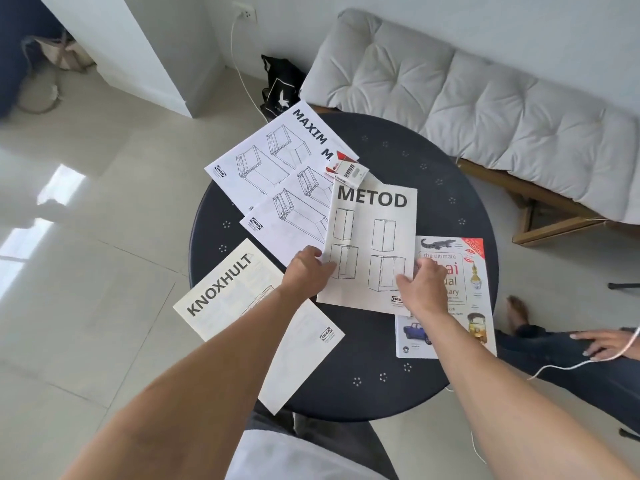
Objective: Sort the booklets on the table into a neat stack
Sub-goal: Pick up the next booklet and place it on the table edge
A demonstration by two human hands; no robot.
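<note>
Dark round metal table [398, 393] carries five scattered paper booklets. White METOD booklet [372, 244] lies at centre, overlapping a second white MAXIM booklet [294, 216] beneath another MAXIM booklet [263, 161]. Left hand [308, 271] grips the METOD's left edge, fingers curled on it. Right hand [424, 285] rests on its lower right corner, fingers loosely spread, partly covering the colourful Thai dictionary [464, 299]. Cream KNOXHULT booklet [225, 292] lies under the left forearm, overhanging the rim.

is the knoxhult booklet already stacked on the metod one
No, the KNOXHULT booklet lies apart near the table's left edge, not touching the METOD booklet.
</note>
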